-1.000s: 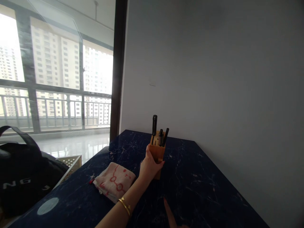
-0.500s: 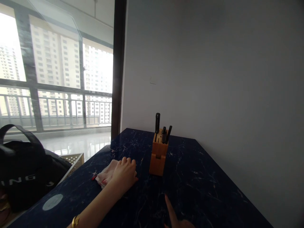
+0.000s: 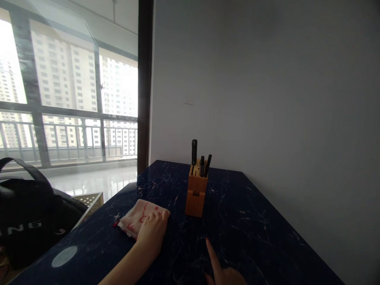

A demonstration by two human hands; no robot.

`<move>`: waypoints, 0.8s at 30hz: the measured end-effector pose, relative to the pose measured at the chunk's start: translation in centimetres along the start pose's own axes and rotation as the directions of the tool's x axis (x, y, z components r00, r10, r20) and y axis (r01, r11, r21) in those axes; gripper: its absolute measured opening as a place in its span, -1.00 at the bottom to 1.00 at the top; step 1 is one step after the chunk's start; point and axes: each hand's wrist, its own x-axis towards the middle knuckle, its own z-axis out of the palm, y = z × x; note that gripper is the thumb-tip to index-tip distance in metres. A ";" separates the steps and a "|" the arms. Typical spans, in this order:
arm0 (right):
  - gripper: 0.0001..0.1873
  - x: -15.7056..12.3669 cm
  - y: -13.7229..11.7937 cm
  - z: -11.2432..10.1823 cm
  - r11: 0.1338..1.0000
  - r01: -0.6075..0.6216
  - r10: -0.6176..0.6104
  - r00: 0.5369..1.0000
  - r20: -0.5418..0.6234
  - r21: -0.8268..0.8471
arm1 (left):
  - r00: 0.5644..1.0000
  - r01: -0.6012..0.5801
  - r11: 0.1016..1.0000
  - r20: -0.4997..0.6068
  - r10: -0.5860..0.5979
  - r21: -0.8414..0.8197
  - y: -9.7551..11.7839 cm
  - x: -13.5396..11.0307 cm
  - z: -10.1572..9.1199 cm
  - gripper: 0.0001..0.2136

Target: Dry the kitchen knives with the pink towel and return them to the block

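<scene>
My left hand [image 3: 152, 230] lies over the right part of a folded pink-and-white cloth [image 3: 142, 209] with red markings, its fingers curled down on the cloth's edge. The thumb is hidden. Low in the view, my right hand [image 3: 224, 273] rests near the table's front with the index finger stretched forward and nothing visible in it. Part of that hand is cut off by the frame. Ahead of both hands, apart from them, stands a wooden knife block [image 3: 196, 194]. Black handles [image 3: 194, 152] stick up out of its slots.
The dark blue marbled table [image 3: 246, 221] runs back to a grey wall [image 3: 261, 87]. A pale round patch [image 3: 64, 256] shows at its left edge. Beyond that edge are a black bag [image 3: 26, 213] and a perforated bin or basket [image 3: 92, 202]. A glass door opens toward balcony windows.
My left hand has drawn back toward me, uncovering more of the cloth. My right hand has stayed nearly in place. The whole view has shifted slightly.
</scene>
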 end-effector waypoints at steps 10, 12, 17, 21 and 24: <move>-0.39 0.9 1.9 -0.3 0.985 -0.002 0.005 1.000 -0.018 0.173 | 0.979 -0.201 0.934 -0.074 0.188 -0.295 6.8 0.1 1.3 -0.60; -0.37 1.1 2.5 -0.7 0.967 0.013 -0.007 1.000 -0.026 0.253 | 0.974 -0.227 0.905 -0.108 0.201 -0.361 8.0 0.2 1.4 -0.63; -0.37 1.3 3.3 -1.5 0.951 0.026 -0.020 1.000 -0.024 0.309 | 0.965 -0.262 0.766 -0.166 0.202 -0.587 9.2 -0.2 0.8 -0.72; -0.39 1.1 3.3 -2.5 0.958 0.084 -0.090 0.996 0.009 0.273 | 0.955 -0.289 0.751 -0.236 0.181 -0.594 7.4 -0.6 -0.6 -0.81; -0.43 1.2 3.0 -3.5 0.970 0.094 -0.097 0.995 0.005 0.225 | 0.948 -0.267 0.849 -0.280 0.148 -0.456 4.2 0.1 -1.0 -0.82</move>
